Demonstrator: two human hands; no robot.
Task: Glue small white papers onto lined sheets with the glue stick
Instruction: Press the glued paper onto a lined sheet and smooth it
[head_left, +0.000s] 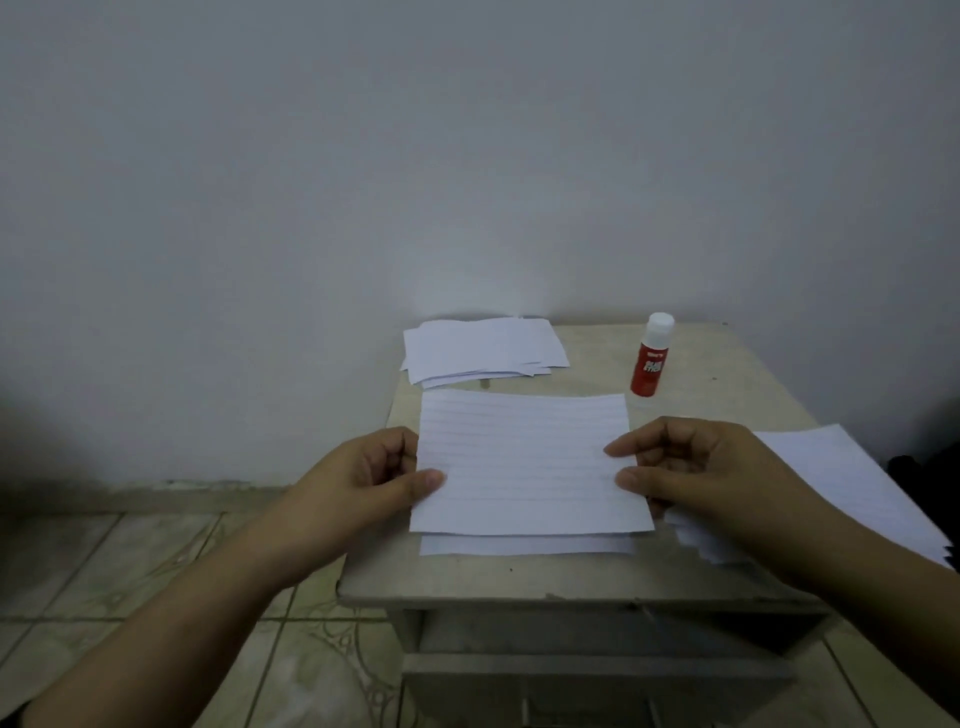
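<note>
Two hands, left grip (371, 475) and right grip (691, 467) pinching lined sheet (527, 462) edges

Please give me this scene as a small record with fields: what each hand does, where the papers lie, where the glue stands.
left hand: pinches the left edge of the white lined paper sheet
right hand: pinches the right edge of the same sheet
under the sheet: another white paper, only its near strip shows
small white papers: loose pile at the far left of the beige table
red glue stick with white cap: upright, capped, far right, untouched
paper stack at right edge: partly under the right wrist
</note>
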